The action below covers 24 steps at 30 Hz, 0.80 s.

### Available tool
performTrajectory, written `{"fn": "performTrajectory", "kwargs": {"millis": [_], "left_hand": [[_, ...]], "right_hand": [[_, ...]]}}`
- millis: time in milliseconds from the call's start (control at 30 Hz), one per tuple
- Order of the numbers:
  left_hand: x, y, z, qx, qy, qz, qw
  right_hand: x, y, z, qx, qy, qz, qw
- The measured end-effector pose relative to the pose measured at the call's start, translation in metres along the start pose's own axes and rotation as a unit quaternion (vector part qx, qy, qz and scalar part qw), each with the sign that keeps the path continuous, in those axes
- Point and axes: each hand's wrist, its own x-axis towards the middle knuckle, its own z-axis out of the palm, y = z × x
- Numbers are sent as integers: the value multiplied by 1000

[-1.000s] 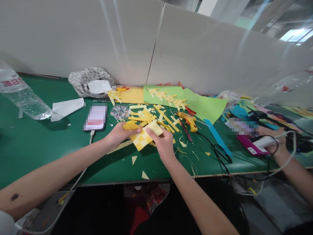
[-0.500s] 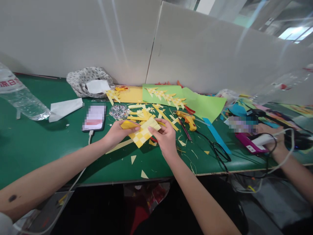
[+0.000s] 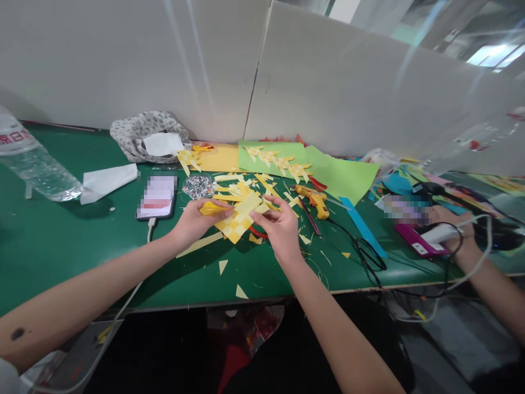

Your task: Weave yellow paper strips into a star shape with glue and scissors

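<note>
- Pinching the checkered paper piece [image 3: 233, 226] from both sides over the green table [image 3: 102, 257], everything else placed from that piece
- Left side of it: my left hand [image 3: 192, 221] grips, thumb over a folded yellow flap [image 3: 211, 208]
- Right side of it: my right hand [image 3: 283, 227] has hold too, thumb pressing near the pale strip ends, fingers partly spread
- Just beyond it, a heap of yellow paper scraps [image 3: 240, 190], and past those, small checkered fish shapes [image 3: 283, 163] on a light green sheet [image 3: 246, 158]
- Over to its left, a phone [image 3: 157, 197] with a white cable plugged in
- Over to its right, a yellow glue gun [image 3: 314, 201], then a blue strip [image 3: 363, 227]
- Well right of it, another person's hand [image 3: 455, 235] by a magenta box [image 3: 420, 242]
- Nearer me than the piece, two pale triangles [image 3: 241, 292] lie on the green
</note>
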Motion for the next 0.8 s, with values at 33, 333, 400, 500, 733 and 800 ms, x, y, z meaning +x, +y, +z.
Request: {"fn": "performTrajectory", "kwargs": {"millis": [33, 333, 400, 500, 733, 800], "left_hand": [[-1, 0, 0, 7, -1, 2, 1000], [-2, -1, 1, 6, 22, 0, 1000], [-2, -1, 1, 1, 27, 0, 1000], [-2, 0, 1, -15, 18, -19, 1000], [-2, 1, 0, -87, 3, -72, 994], [-1, 2, 0, -118, -3, -76, 990]], "right_hand": [[0, 1, 0, 0, 3, -2, 1000], [2, 3, -2, 29, -25, 32, 999], [2, 3, -1, 35, -48, 62, 996], [2, 6, 1, 36, -74, 72, 994], [2, 10, 0, 13, -66, 49, 997], [2, 9, 1, 18, -49, 42, 998]]}}
